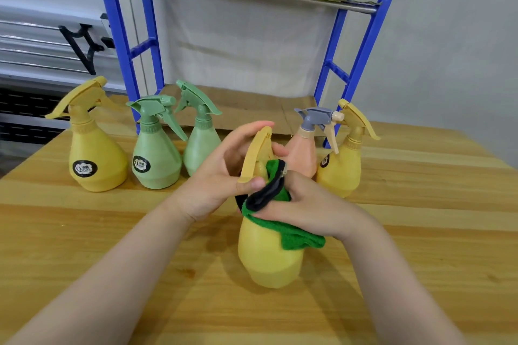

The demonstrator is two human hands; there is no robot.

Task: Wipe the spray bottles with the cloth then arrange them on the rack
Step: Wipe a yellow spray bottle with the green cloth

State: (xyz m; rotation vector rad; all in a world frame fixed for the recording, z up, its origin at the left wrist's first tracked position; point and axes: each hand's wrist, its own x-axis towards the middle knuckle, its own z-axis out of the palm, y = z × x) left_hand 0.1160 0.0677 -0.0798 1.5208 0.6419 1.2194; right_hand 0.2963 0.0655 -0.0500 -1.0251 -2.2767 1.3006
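A yellow bottle stands on the worktop. The left grip curls round its trigger head; the right grip clamps a green cloth against its neck. Beyond them stand five more bottles: two yellow, two green, one pink, before one blue rack.

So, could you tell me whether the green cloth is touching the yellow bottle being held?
Touching. The head view shows the green cloth draped on the yellow bottle, pressed around its neck by the right hand.
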